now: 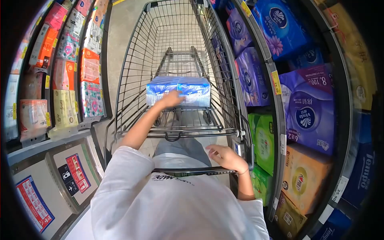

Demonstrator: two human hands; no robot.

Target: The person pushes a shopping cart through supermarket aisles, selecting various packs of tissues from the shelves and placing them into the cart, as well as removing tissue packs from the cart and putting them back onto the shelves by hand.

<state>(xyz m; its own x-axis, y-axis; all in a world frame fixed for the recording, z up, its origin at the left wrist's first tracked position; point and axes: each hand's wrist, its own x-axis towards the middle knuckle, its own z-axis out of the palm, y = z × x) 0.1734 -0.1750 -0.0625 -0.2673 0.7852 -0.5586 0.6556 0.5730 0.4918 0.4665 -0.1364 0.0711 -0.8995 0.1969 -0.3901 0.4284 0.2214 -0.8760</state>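
A blue and white plastic-wrapped tissue pack (196, 90), with "Tempo" lettering, sits in the near part of a black wire shopping cart (134, 52). My left hand (171, 99) reaches over the cart's near rim and grips the wrapper near the middle of the pack's close side; part of the fingers is hard to see. My right hand (227, 157) hovers beside the right end of the cart handle (192, 172), holding nothing, fingers loosely bent and apart. Its wrist lies over the bar, close to my body.
Shelves of tissue packs (90, 66) line the left side. On the right, close to the cart, stand shelves with large purple Vinda packs (306, 108), green packs (262, 138) and an orange pack (306, 178). Grey floor (120, 24) shows along the cart's left side.
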